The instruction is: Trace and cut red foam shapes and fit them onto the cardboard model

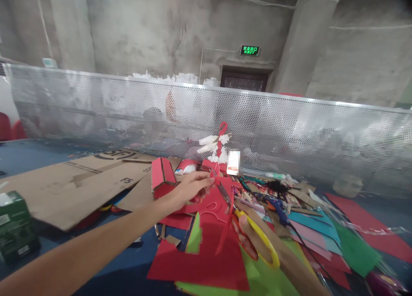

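Note:
My left hand (190, 188) reaches forward and pinches the edge of a red paper sheet (215, 210), holding it up off the table. My right hand (254, 231) grips yellow-and-red-handled scissors (254, 236), whose blades (222, 188) point up into the red paper beside my left fingers. A curved strip of red paper hangs down from the cut. More red paper (202, 261) and a green sheet (257, 279) lie underneath.
A small red cardboard box (162, 175) stands by my left hand. Flat brown cardboard (74, 184) lies left, a green carton (16, 227) at the near left. Coloured paper sheets (322, 236), a glue gun and scraps crowd the right. A perforated metal screen (257, 124) borders the table's back.

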